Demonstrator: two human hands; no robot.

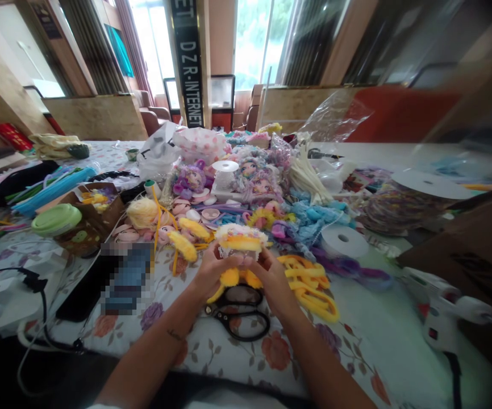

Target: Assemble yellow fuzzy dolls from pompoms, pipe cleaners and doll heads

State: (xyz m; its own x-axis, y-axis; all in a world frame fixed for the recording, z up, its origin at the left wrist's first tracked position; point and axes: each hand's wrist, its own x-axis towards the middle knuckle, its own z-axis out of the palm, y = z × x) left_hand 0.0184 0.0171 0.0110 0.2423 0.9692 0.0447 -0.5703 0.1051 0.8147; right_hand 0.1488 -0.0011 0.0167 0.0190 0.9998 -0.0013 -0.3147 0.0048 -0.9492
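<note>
Both of my hands are closed round a fuzzy yellow-and-white craft piece point(241, 241), held up above the table at the middle. My left hand point(211, 268) grips its left side and my right hand point(275, 275) its right, thumbs meeting at the near edge. The piece has a fluffy pale top with pinkish specks and a yellow band; its underside is partly hidden by my fingers. Yellow fuzzy tufts point(229, 278) show just below my hands. Black-handled scissors point(246, 326) lie under them on the flowered tablecloth point(212, 358). Right of my right hand lies a coil of yellow fuzzy strip point(314, 289).
A phone point(129, 278) and a green-lidded cup point(56, 220) stand to the left. Doll faces, coloured yarn and a white spool point(345, 241) crowd the far middle. A white glue gun point(442, 309) and its cord are at the right, beside a cardboard box point(467, 250).
</note>
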